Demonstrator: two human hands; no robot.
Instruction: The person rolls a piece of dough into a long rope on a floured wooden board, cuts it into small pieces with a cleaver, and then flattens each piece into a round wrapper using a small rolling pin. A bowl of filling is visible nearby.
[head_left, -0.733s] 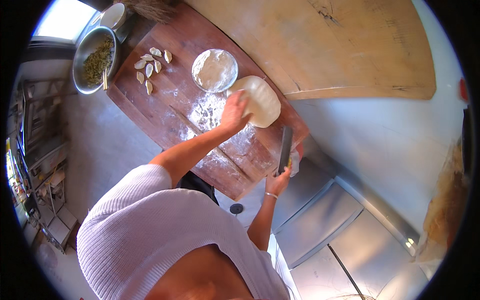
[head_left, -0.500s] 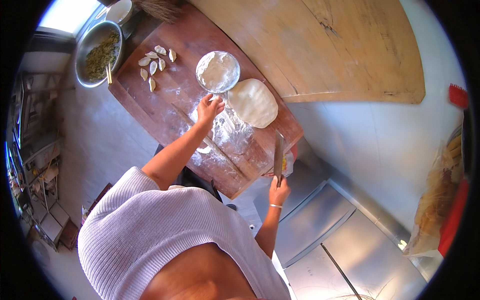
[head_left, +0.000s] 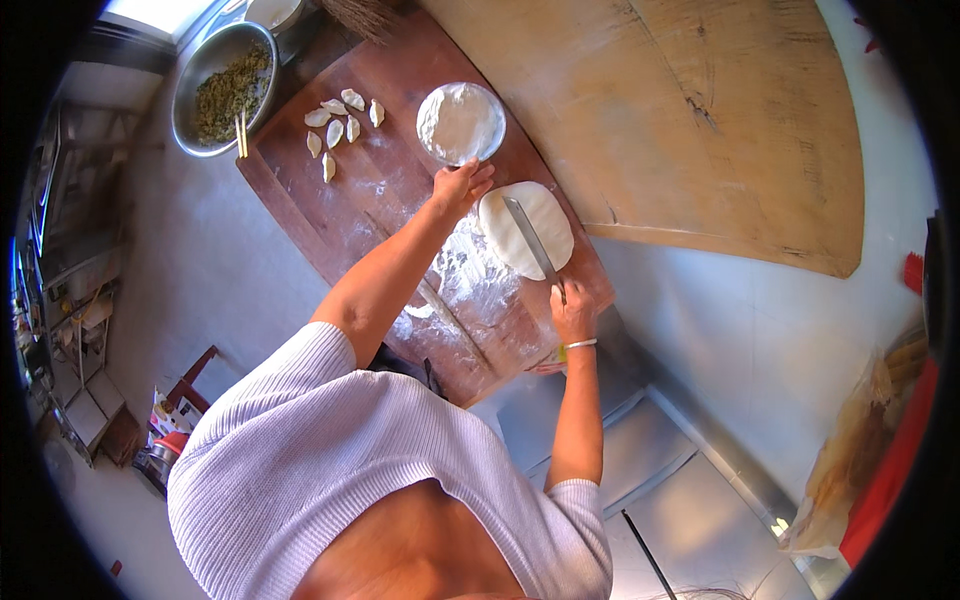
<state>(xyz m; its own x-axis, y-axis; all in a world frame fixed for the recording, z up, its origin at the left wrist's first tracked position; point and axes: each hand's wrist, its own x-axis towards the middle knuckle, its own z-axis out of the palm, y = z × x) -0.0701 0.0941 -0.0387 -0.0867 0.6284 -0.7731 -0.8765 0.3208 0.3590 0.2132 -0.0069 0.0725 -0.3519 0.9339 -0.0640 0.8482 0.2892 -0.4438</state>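
Observation:
My right hand (head_left: 573, 312) grips a long-bladed knife (head_left: 532, 238), its blade lying across a flat round of dough (head_left: 545, 218) at the right of the wooden board (head_left: 350, 215). My left hand (head_left: 463, 186) holds nothing I can see; its fingers are partly spread at the near rim of a bowl of white flour (head_left: 461, 122), perhaps touching it. Loose flour (head_left: 470, 268) dusts the board below that hand. A thin rolling pin (head_left: 443, 308) lies slantwise, partly hidden behind my left forearm. Several small shaped dumplings (head_left: 334, 133) sit at the far left of the board.
A metal basin of green filling (head_left: 228, 95), with chopsticks (head_left: 241, 135) leaning at its rim, stands beyond the board's left corner. A large wooden panel (head_left: 700, 120) borders the far right. Metal surfaces (head_left: 690, 510) lie to my lower right; cluttered shelves (head_left: 75, 300) stand far left.
My right hand has carried the knife up and left, from beside the board onto the dough. My left hand has moved closer to the flour bowl's rim. The whole view has shifted slightly.

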